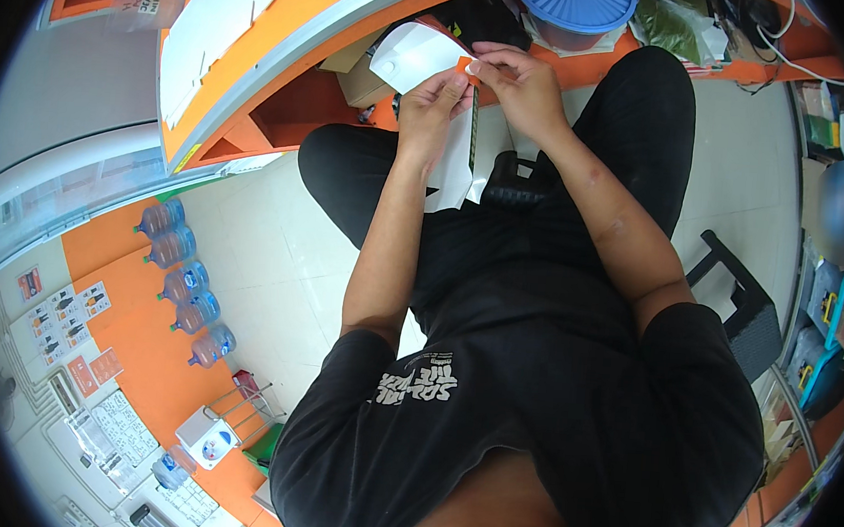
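Observation:
Over my lap I hold a white glossy sheet (415, 55), curled or folded, with a reddish edge and a small orange patch near my fingertips. My left hand (435, 110) pinches it between thumb and fingers. On its other side my right hand (524, 90) is closed, fingertips at the orange patch, with a tiny white piece (470, 68) at the thumb. A white lower part (457, 158) with a dark green strip along its edge hangs below my hands toward my lap. Whether both white parts are one piece, I cannot tell.
An orange counter (261, 51) with white papers stands ahead on the left. Beyond my hands a blue-lidded tub (575, 8) sits on an orange shelf beside a green bag (675, 32). A black stool (740, 305) is at my right. Several water jugs (186, 281) line the left wall.

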Tool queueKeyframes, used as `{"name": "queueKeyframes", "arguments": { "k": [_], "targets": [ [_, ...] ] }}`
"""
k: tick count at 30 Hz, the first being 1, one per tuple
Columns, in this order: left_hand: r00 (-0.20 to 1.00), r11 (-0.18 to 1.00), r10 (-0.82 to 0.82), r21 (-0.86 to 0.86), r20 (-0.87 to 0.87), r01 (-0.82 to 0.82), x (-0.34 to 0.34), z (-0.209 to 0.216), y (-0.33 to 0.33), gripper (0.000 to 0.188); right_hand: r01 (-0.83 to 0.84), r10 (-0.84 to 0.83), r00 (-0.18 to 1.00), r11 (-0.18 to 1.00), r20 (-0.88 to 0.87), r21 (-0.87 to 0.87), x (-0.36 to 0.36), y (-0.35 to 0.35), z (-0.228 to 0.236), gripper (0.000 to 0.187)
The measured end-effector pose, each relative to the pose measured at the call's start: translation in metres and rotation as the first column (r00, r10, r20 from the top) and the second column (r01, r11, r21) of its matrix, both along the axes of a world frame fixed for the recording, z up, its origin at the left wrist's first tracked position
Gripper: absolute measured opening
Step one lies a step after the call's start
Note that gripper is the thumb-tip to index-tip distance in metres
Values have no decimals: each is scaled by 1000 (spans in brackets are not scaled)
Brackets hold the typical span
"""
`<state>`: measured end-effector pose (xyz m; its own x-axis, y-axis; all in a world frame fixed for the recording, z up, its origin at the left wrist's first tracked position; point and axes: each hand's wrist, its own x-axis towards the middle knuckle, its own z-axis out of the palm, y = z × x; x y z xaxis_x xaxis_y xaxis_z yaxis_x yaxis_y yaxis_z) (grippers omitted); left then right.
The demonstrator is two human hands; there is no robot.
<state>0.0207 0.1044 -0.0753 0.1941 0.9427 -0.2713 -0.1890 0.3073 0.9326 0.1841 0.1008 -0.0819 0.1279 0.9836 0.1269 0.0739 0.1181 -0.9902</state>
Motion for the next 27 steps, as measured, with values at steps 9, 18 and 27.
{"name": "queueKeyframes", "arguments": {
  "k": [9, 18, 27],
  "targets": [
    [982, 992, 96, -97, 162, -81, -10, 24, 0, 21, -215, 123, 935, 943, 332, 256, -8, -12, 11, 32],
    [795, 935, 134, -342, 592, 97, -59, 75, -13, 42, -432, 396, 857, 901, 330, 40, 19, 0, -6, 70],
    [671, 958, 199, -287, 714, 22, -92, 3, -25, 40, -217, 178, 969, 945, 171, 246, -6, -5, -7, 39]
  ]
}}
